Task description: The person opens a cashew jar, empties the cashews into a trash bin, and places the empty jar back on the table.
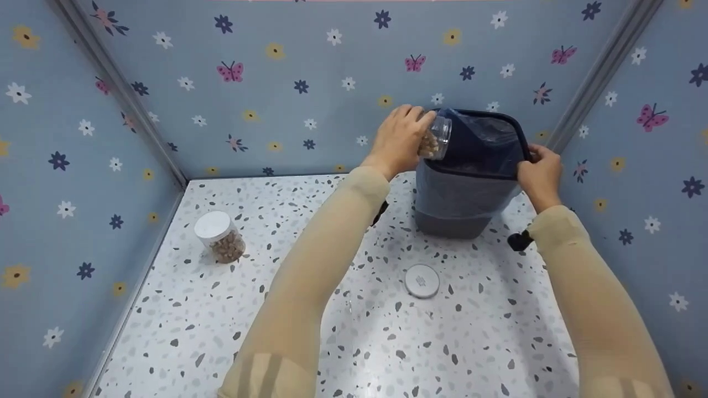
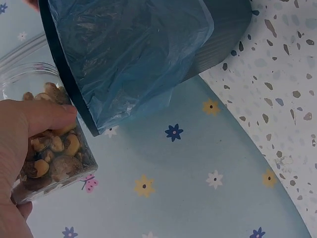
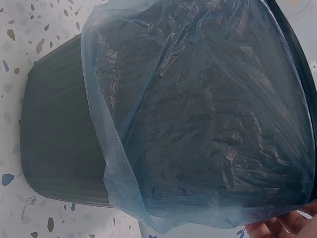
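Observation:
My left hand (image 1: 397, 137) grips a clear open jar (image 1: 442, 134), tipped with its mouth over the left rim of a grey trash bin (image 1: 449, 225). Inside the jar are brown and yellowish pieces (image 2: 57, 144) resembling dried mushrooms, seen close in the left wrist view. A blue plastic bag (image 2: 133, 64) lines the bin and folds down over its outside. At the bin's right side, my right hand (image 1: 541, 174) holds the dark rim, fingers behind it and partly hidden. The white lid (image 1: 422, 281) lies on the table in front of the bin.
A second jar (image 1: 219, 236), white-lidded and partly filled with brown pieces, stands at the left of the speckled table (image 1: 182, 326). Flower-patterned walls (image 1: 310, 72) close in the back and both sides, with the bin near the back right corner.

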Action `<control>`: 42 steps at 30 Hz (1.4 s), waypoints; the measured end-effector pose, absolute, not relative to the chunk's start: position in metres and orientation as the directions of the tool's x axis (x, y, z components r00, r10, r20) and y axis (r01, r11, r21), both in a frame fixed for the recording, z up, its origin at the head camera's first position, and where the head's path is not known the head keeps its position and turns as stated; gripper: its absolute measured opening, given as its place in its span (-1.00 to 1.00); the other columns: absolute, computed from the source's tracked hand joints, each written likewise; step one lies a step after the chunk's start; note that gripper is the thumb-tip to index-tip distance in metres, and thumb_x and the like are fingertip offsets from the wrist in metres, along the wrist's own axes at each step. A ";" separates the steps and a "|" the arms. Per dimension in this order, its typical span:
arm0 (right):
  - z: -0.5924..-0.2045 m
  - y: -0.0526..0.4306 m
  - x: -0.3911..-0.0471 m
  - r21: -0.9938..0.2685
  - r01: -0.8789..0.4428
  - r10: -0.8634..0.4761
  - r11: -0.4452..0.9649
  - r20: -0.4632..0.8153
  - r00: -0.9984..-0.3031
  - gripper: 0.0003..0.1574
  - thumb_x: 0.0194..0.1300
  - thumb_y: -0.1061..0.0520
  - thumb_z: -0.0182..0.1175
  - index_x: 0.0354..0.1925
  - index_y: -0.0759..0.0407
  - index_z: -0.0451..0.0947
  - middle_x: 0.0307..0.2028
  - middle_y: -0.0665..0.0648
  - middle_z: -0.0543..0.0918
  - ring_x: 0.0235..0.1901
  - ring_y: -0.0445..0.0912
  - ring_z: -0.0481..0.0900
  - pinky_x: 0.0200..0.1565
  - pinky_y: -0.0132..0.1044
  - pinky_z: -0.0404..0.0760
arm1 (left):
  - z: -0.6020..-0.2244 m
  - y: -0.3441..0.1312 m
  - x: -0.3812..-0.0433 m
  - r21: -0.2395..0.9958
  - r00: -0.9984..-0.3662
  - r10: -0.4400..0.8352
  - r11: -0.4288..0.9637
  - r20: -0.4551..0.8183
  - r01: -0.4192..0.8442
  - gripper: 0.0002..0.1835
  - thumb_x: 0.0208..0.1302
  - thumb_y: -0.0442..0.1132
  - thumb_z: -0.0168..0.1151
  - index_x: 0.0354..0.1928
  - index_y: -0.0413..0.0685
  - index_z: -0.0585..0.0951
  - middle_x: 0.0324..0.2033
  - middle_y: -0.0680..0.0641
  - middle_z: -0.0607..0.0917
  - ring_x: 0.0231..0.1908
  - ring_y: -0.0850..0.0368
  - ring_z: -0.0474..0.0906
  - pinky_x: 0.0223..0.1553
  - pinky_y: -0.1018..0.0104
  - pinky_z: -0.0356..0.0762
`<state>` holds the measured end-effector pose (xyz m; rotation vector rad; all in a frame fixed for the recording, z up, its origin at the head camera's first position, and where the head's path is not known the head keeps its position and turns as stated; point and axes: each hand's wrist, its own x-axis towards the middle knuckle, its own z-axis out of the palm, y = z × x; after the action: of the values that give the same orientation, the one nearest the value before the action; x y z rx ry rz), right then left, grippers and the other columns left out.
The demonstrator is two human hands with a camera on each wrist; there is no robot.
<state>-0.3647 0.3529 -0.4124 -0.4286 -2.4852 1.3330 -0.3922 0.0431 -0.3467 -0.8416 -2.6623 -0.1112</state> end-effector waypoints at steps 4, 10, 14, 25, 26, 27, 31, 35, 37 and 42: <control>-0.412 0.352 -0.364 -0.837 0.127 0.393 0.532 0.111 -0.913 -0.21 0.44 0.30 -0.04 0.60 0.20 0.40 0.32 0.37 0.64 0.24 0.12 0.59 0.24 -0.08 0.60 | -0.346 0.045 -0.393 -0.068 -0.760 0.552 0.822 0.342 0.566 -0.20 0.40 -0.25 0.37 0.65 0.04 0.35 0.49 -0.13 0.52 0.51 -0.12 0.39 0.70 0.11 0.17; -0.410 0.351 -0.364 -0.840 0.135 0.394 0.525 0.099 -0.914 -0.23 0.46 0.30 -0.03 0.60 0.20 0.40 0.32 0.35 0.64 0.22 0.08 0.60 0.20 -0.14 0.62 | -0.345 0.045 -0.394 -0.091 -0.746 0.569 0.812 0.347 0.577 -0.17 0.37 -0.22 0.44 0.64 0.05 0.36 0.48 -0.13 0.52 0.51 -0.11 0.39 0.70 0.12 0.15; -0.410 0.350 -0.365 -0.849 0.132 0.394 0.512 0.096 -0.914 -0.24 0.48 0.31 -0.03 0.60 0.21 0.38 0.36 0.36 0.62 0.27 0.09 0.60 0.23 -0.15 0.63 | -0.344 0.044 -0.394 -0.097 -0.740 0.573 0.809 0.352 0.580 -0.16 0.36 -0.21 0.47 0.64 0.06 0.35 0.48 -0.13 0.52 0.52 -0.11 0.39 0.71 0.11 0.15; -0.412 0.352 -0.365 -0.851 0.114 0.390 0.513 0.113 -0.914 -0.23 0.47 0.31 -0.05 0.61 0.23 0.37 0.37 0.38 0.62 0.31 0.14 0.59 0.26 -0.09 0.62 | -0.344 0.044 -0.396 -0.146 -0.714 0.604 0.790 0.353 0.596 -0.25 0.46 -0.22 0.37 0.63 0.06 0.36 0.46 -0.14 0.52 0.52 -0.13 0.38 0.70 0.09 0.15; -0.412 0.352 -0.366 -0.852 0.116 0.389 0.511 0.109 -0.915 -0.22 0.47 0.31 -0.05 0.61 0.22 0.36 0.37 0.38 0.62 0.30 0.13 0.60 0.24 -0.11 0.62 | -0.344 0.044 -0.396 -0.149 -0.710 0.608 0.787 0.356 0.599 -0.28 0.48 -0.23 0.34 0.62 0.06 0.37 0.45 -0.15 0.53 0.51 -0.13 0.39 0.70 0.09 0.17; -0.412 0.352 -0.366 -0.851 0.118 0.389 0.512 0.107 -0.915 -0.22 0.47 0.31 -0.05 0.61 0.21 0.37 0.36 0.37 0.62 0.30 0.13 0.60 0.22 -0.13 0.62 | -0.344 0.044 -0.396 -0.155 -0.705 0.612 0.784 0.358 0.601 -0.31 0.50 -0.25 0.31 0.61 0.06 0.37 0.45 -0.15 0.53 0.50 -0.13 0.39 0.69 0.09 0.18; -0.413 0.351 -0.365 -0.850 0.123 0.389 0.511 0.102 -0.916 -0.23 0.46 0.31 -0.04 0.60 0.18 0.39 0.33 0.34 0.63 0.25 0.09 0.60 0.14 -0.21 0.63 | -0.344 0.045 -0.395 -0.171 -0.701 0.620 0.779 0.352 0.604 -0.32 0.48 -0.30 0.29 0.59 0.05 0.38 0.43 -0.15 0.54 0.48 -0.13 0.40 0.68 0.09 0.19; -0.413 0.351 -0.364 -0.852 0.122 0.394 0.509 0.105 -0.913 -0.23 0.46 0.32 -0.03 0.59 0.18 0.41 0.32 0.34 0.64 0.23 0.08 0.61 0.10 -0.24 0.63 | -0.343 0.047 -0.395 -0.183 -0.699 0.626 0.776 0.347 0.604 -0.30 0.43 -0.28 0.34 0.58 0.06 0.40 0.41 -0.14 0.56 0.46 -0.14 0.41 0.67 0.08 0.21; -0.413 0.351 -0.364 -0.853 0.120 0.395 0.508 0.106 -0.913 -0.23 0.47 0.32 -0.04 0.60 0.19 0.40 0.34 0.35 0.63 0.26 0.10 0.61 0.16 -0.18 0.64 | -0.343 0.047 -0.395 -0.193 -0.696 0.629 0.774 0.347 0.603 -0.30 0.43 -0.27 0.35 0.57 0.06 0.40 0.40 -0.14 0.56 0.46 -0.13 0.42 0.67 0.09 0.21; -0.413 0.352 -0.364 -0.856 0.111 0.394 0.504 0.114 -0.912 -0.24 0.49 0.32 -0.05 0.60 0.23 0.37 0.38 0.37 0.61 0.32 0.14 0.59 0.29 -0.07 0.63 | -0.341 0.048 -0.395 -0.210 -0.694 0.636 0.770 0.337 0.603 -0.25 0.40 -0.22 0.42 0.59 0.07 0.39 0.44 -0.14 0.55 0.48 -0.14 0.40 0.68 0.07 0.20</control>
<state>-0.3644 0.3516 -0.4132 -0.4255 -2.4563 1.3665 -0.3949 0.0483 -0.3406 -0.9426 -2.5721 0.1154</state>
